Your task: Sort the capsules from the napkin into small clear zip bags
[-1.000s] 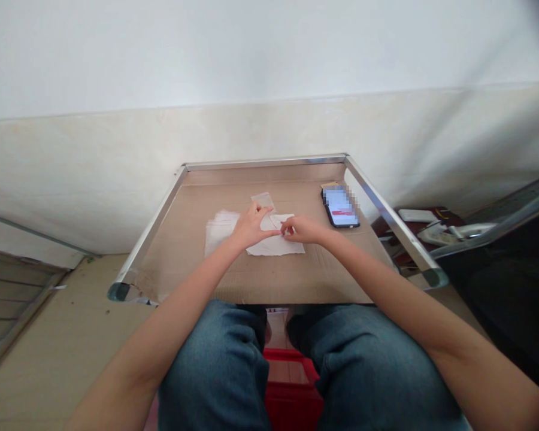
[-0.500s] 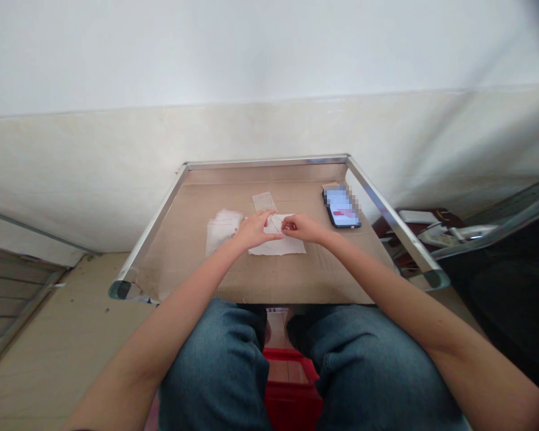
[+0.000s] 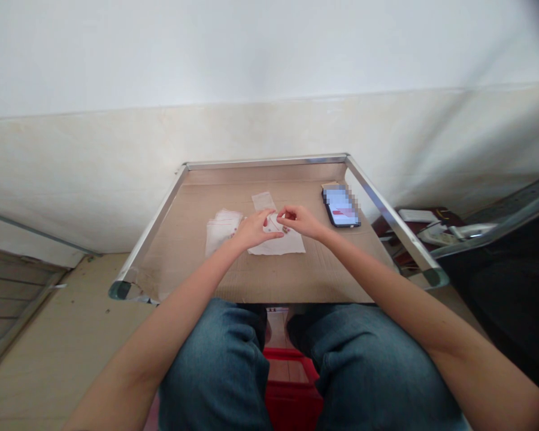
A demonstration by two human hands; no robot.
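A white sheet [image 3: 276, 246], of paper or thin cloth, lies on the cardboard-covered table in front of me. My left hand [image 3: 255, 230] rests on its left side, thumb and forefinger spread apart. A thin reddish line runs over the sheet between my hands, and small brownish marks [image 3: 286, 229] show below my right fingers. My right hand [image 3: 299, 220] is closed in a pinch just above the sheet's upper right part; whatever is between the fingertips is too small to make out. Several white pieces [image 3: 218, 230] lie stacked left of my left hand, partly covered by it.
A small clear plastic bag [image 3: 263, 200] lies beyond my hands. A phone [image 3: 341, 206] with a lit screen is at the table's right. A raised metal frame [image 3: 269, 160] borders the table, with a wall behind. A red container [image 3: 291, 395] stands between my legs.
My right hand has moved slightly up and away from the sheet, uncovering the small brownish marks. The left hand stays in place.
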